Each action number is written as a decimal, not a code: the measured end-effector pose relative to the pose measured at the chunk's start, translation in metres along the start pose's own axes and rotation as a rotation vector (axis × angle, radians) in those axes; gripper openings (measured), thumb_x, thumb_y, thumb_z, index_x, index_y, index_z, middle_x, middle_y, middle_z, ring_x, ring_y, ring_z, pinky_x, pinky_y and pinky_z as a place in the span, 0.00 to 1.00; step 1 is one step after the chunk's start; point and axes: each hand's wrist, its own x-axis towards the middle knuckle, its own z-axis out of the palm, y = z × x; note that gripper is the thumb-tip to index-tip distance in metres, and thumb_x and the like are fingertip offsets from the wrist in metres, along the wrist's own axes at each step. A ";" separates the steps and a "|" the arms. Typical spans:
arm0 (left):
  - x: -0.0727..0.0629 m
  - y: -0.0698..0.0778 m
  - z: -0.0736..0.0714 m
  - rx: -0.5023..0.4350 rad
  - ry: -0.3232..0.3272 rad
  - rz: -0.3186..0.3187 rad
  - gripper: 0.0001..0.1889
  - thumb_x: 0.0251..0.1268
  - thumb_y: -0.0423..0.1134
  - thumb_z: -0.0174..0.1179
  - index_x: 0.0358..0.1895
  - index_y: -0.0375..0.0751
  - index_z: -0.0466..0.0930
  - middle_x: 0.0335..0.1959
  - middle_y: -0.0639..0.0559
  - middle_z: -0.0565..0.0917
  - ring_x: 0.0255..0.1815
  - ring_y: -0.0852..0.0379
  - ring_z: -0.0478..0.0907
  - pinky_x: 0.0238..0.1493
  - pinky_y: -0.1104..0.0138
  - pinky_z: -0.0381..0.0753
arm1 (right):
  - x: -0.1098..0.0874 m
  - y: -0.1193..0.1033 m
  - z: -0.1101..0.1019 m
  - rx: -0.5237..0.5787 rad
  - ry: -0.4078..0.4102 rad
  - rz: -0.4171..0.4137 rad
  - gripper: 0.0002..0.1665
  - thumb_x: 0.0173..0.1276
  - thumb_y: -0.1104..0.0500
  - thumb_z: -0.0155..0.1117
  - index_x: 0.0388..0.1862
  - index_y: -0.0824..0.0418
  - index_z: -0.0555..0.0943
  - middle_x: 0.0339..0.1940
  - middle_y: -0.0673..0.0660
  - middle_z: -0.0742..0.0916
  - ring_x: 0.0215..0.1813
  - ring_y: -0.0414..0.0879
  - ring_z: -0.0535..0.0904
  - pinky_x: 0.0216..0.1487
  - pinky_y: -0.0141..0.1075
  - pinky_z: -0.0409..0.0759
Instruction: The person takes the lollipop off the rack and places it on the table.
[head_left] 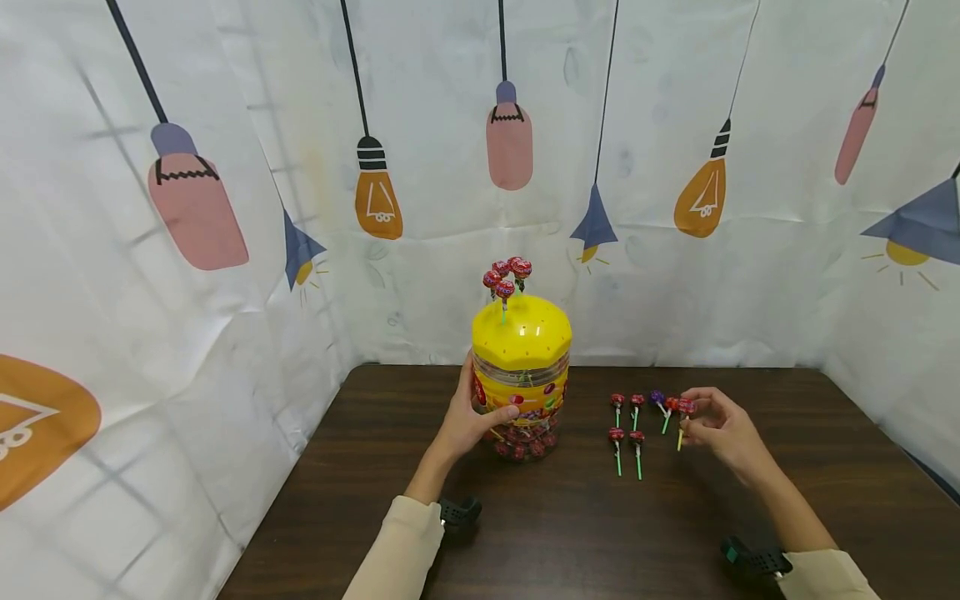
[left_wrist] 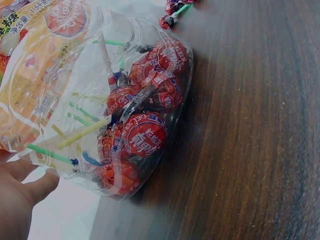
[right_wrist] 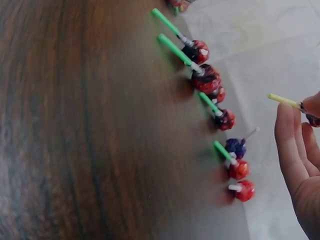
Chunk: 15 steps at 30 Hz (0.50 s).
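Note:
A clear plastic jar point(head_left: 534, 392) with a yellow lid point(head_left: 521, 342) stands upright on the table, and red-wrapped lollipops point(left_wrist: 145, 134) show through its base. Several lollipops point(head_left: 505, 289) stick up from the lid by their sticks. My left hand point(head_left: 463, 423) grips the jar's left side, thumb across the front; its other fingers are mostly hidden behind. At the right, my right hand point(head_left: 718, 429) pinches a red lollipop point(head_left: 686, 407) with a yellow stick point(right_wrist: 284, 100), raised off the table in the right wrist view. Close by lie a purple lollipop point(right_wrist: 236, 147) and several red ones point(head_left: 637, 438).
The dark wooden table point(head_left: 570, 533) spreads around the jar and the lollipops. Behind it hangs a white cloth point(head_left: 450, 283) printed with lamps and bulbs. A dark band point(head_left: 459, 512) circles the left wrist, and a similar band point(head_left: 757, 558) the right.

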 end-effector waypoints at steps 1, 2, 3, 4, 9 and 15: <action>0.000 0.000 0.000 0.000 -0.001 -0.001 0.57 0.63 0.42 0.73 0.82 0.74 0.37 0.78 0.55 0.63 0.75 0.48 0.67 0.78 0.41 0.64 | 0.000 0.002 -0.001 -0.013 -0.010 0.011 0.22 0.72 0.71 0.62 0.63 0.68 0.71 0.45 0.57 0.79 0.38 0.43 0.88 0.38 0.42 0.91; 0.000 0.000 0.000 0.002 -0.002 -0.003 0.57 0.63 0.42 0.73 0.81 0.75 0.37 0.78 0.56 0.63 0.75 0.49 0.67 0.78 0.41 0.64 | 0.000 0.005 -0.001 -0.028 -0.020 0.024 0.22 0.73 0.71 0.62 0.63 0.69 0.70 0.45 0.58 0.79 0.38 0.43 0.88 0.39 0.42 0.91; 0.000 -0.001 0.000 0.005 -0.002 -0.005 0.57 0.63 0.43 0.73 0.81 0.76 0.37 0.78 0.57 0.63 0.76 0.49 0.67 0.78 0.42 0.64 | 0.000 0.007 -0.001 -0.039 -0.030 0.037 0.23 0.73 0.70 0.62 0.64 0.71 0.69 0.45 0.59 0.78 0.38 0.43 0.88 0.39 0.42 0.91; 0.000 -0.001 -0.001 0.010 -0.002 -0.008 0.56 0.63 0.43 0.73 0.81 0.77 0.37 0.78 0.58 0.63 0.76 0.50 0.67 0.78 0.42 0.63 | 0.000 0.009 -0.002 -0.051 -0.042 0.048 0.24 0.73 0.70 0.62 0.64 0.72 0.68 0.47 0.60 0.78 0.39 0.44 0.88 0.39 0.42 0.91; 0.001 -0.003 -0.002 0.027 0.000 0.011 0.55 0.64 0.44 0.72 0.82 0.75 0.38 0.77 0.58 0.64 0.75 0.50 0.67 0.78 0.42 0.64 | 0.002 0.016 -0.001 -0.049 -0.091 0.102 0.25 0.72 0.70 0.63 0.64 0.73 0.67 0.50 0.69 0.76 0.38 0.44 0.88 0.40 0.42 0.91; 0.002 -0.004 -0.002 0.030 -0.005 0.012 0.55 0.65 0.43 0.72 0.82 0.75 0.38 0.77 0.58 0.64 0.75 0.51 0.68 0.78 0.42 0.65 | 0.003 0.023 -0.003 -0.049 -0.188 0.169 0.24 0.72 0.68 0.64 0.62 0.72 0.67 0.49 0.70 0.73 0.41 0.47 0.88 0.41 0.43 0.91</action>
